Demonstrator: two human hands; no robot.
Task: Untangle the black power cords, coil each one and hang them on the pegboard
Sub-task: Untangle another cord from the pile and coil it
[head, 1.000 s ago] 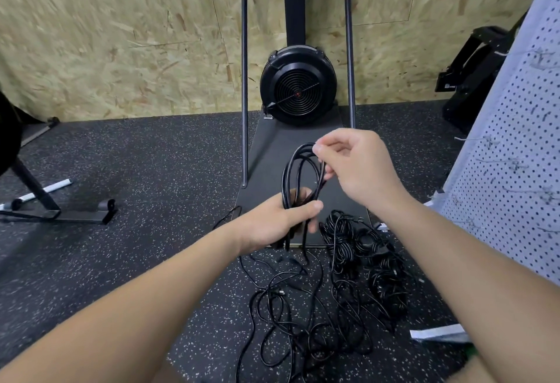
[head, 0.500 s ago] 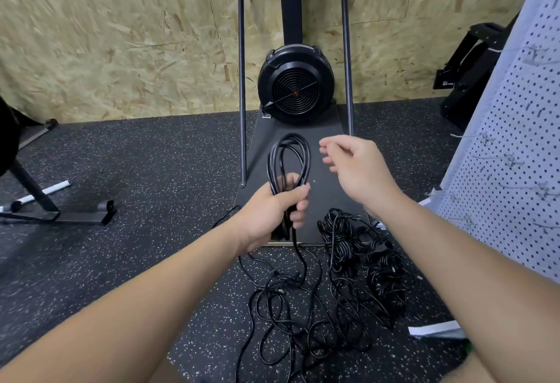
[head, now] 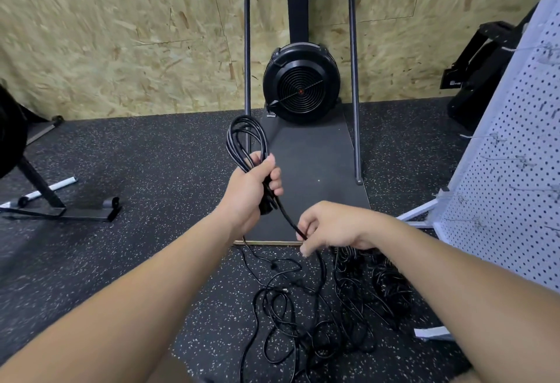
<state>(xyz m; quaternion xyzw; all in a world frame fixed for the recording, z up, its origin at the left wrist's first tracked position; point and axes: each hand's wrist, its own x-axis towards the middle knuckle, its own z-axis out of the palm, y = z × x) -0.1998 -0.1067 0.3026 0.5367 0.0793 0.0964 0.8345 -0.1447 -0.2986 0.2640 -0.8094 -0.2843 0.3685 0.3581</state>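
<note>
- Speckled black rubber floor w/ an OSB wall behind; black fan machine on its dark platform stands against that wall, framed by a metal tube hoop.
- Our left hand is wrapped tight round a coiled cord; loops stick up above the fist, approx. in front of the platform's left edge.
- One strand runs from under that fist down-right to our right hand, whose fingers are curled down & pinch the strand near the platform's front edge.
- Below the right hand, the strand drops into the tangled cords spread on the floor btw. our forearms.
- Denser bundled cords lie just right of the tangle, partly under our right forearm.
- White pegboard w/ wire hooks stands at far right, tilted; no cord hangs on the part we see.
- Left side: black stand base on the floor, white tube beside it.
</note>
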